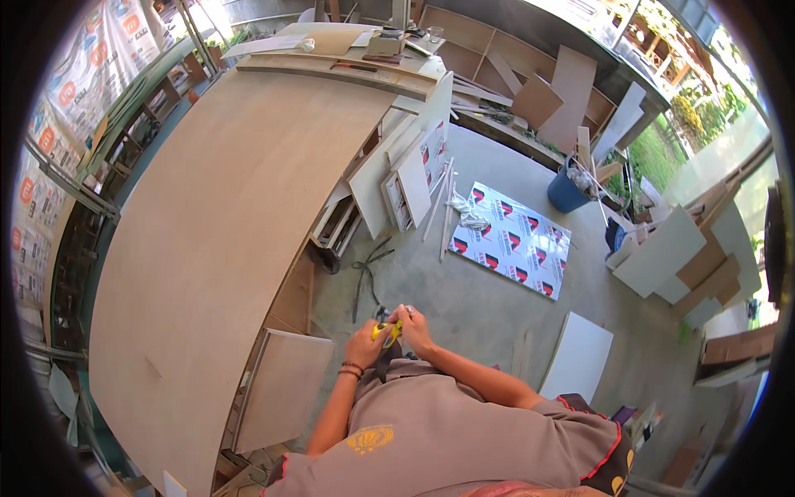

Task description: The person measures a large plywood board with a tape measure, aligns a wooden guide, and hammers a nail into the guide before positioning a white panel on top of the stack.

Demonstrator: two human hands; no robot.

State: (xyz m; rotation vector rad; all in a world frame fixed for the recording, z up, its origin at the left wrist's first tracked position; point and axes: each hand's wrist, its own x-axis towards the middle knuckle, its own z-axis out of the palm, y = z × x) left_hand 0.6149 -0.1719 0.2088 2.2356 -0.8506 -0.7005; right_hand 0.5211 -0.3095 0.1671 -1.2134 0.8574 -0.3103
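You hold a small yellow tool (386, 332) at chest height, your left hand (365, 343) and right hand (413, 329) both curled shut around it. The big plywood sheet (215, 240) beside you lies bare, so work on it looks not yet begun.

Bare concrete floor (464, 298) ahead of the hands, large plywood sheet (215, 224) close left, white panel (578, 356) right

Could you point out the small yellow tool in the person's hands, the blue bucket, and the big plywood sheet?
small yellow tool (386, 331), head view, on its yellow body between both hands.
blue round bucket (566, 195), head view, on its outer wall.
large pale curved-looking plywood sheet (224, 232), head view, on its bare top face.
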